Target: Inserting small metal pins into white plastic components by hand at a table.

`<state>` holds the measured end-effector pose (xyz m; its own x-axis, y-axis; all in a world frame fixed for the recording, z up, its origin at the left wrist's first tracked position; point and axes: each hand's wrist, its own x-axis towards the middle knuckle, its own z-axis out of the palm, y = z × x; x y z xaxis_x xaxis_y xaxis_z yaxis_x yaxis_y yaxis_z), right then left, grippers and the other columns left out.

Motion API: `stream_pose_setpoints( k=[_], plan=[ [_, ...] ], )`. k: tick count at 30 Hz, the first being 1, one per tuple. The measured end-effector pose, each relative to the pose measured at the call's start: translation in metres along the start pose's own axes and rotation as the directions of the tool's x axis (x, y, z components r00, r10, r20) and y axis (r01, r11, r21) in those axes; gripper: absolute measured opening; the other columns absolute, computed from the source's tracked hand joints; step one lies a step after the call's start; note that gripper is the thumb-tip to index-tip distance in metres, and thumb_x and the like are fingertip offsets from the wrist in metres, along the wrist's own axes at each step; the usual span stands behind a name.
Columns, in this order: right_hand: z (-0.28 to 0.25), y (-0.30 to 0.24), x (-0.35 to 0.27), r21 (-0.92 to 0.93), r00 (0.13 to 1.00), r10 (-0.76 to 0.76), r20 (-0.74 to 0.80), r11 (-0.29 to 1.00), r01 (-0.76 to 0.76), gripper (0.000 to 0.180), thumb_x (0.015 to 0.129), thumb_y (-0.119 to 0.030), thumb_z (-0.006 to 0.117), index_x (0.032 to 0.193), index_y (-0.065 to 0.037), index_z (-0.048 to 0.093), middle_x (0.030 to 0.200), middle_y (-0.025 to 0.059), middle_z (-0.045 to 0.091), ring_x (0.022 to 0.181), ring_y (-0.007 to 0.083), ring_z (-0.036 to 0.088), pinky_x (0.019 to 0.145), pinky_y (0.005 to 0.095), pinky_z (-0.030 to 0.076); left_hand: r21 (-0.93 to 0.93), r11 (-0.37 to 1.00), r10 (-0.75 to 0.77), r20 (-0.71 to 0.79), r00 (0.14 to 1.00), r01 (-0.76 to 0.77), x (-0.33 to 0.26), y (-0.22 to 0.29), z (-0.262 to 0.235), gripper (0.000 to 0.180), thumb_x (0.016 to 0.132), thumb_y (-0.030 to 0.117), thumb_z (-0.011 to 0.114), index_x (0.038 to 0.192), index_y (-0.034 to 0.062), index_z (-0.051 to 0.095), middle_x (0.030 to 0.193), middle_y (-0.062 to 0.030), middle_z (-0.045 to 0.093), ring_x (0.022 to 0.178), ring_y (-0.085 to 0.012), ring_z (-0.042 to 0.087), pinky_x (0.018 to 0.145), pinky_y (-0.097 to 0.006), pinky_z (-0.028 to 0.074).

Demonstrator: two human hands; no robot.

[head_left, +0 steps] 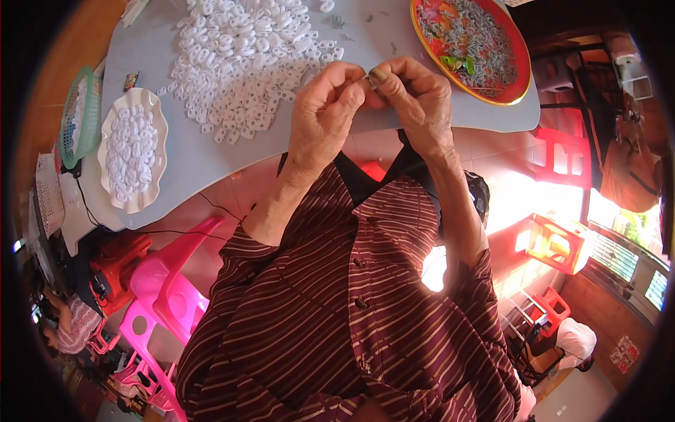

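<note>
My left hand [325, 111] and my right hand [413, 98] meet over the near edge of the grey table [197, 158]. The fingertips of both pinch one small piece [368, 79] between them; it is too small to tell what it is. Just beyond the hands lies a big heap of small white plastic rings [242, 60]. To the right stands a red round tray [517, 74] with several small grey metal pieces in it. My forearms come out of dark red striped sleeves.
A white scalloped dish [158, 116] with white rings stands at the table's left, beside a green mesh basket [72, 119]. Pink plastic chairs [165, 281] are at lower left, red stools [562, 151] and an orange one [559, 243] at right. A person sits at far lower left.
</note>
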<state>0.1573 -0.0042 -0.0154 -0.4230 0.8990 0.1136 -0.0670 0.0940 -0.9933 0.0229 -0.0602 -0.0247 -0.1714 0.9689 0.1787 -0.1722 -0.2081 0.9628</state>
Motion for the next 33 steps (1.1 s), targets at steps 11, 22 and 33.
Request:
stream_pose_setpoints(
  k=[11, 22, 33],
  plan=[
    [-0.008, 0.011, 0.002, 0.151, 0.994, -0.103, -0.019, 0.983, 0.105, 0.011, 0.089, -0.010, 0.060, 0.091, 0.001, 0.059, 0.082, 0.0036, 0.063, 0.072, 0.0061, 0.056, 0.068, 0.0205, 0.047, 0.643, 0.742, 0.123, 0.151, 0.981, -0.192, 0.054, 0.039, -0.028, 0.016, 0.092, 0.016, 0.051, 0.091, 0.0022, 0.059, 0.075, -0.0023, 0.062, 0.069, -0.0090, 0.057, 0.060, -0.025, 0.045],
    [-0.008, 0.007, 0.000, 0.141, 1.000, -0.016, -0.018, 0.990, 0.018, 0.016, 0.088, -0.009, 0.061, 0.096, 0.004, 0.063, 0.083, 0.0037, 0.061, 0.069, 0.0081, 0.054, 0.065, 0.0214, 0.046, 0.848, 0.060, 0.244, 0.499, 0.831, -0.527, 0.141, -0.009, -0.060, 0.014, 0.079, 0.010, 0.059, 0.071, -0.0001, 0.053, 0.070, -0.0151, 0.055, 0.073, -0.0329, 0.051, 0.073, -0.042, 0.041],
    [-0.007, 0.011, 0.001, 0.269, 0.996, -0.059, -0.072, 0.960, 0.077, 0.016, 0.087, -0.010, 0.063, 0.097, 0.002, 0.063, 0.079, 0.0014, 0.062, 0.071, 0.0072, 0.057, 0.067, 0.0210, 0.048, 0.739, 0.631, 0.099, 0.225, 0.969, -0.236, 0.105, 0.028, -0.040, 0.017, 0.085, 0.016, 0.060, 0.091, -0.0007, 0.060, 0.075, -0.0061, 0.057, 0.076, -0.0168, 0.054, 0.073, -0.028, 0.042]
  ],
)
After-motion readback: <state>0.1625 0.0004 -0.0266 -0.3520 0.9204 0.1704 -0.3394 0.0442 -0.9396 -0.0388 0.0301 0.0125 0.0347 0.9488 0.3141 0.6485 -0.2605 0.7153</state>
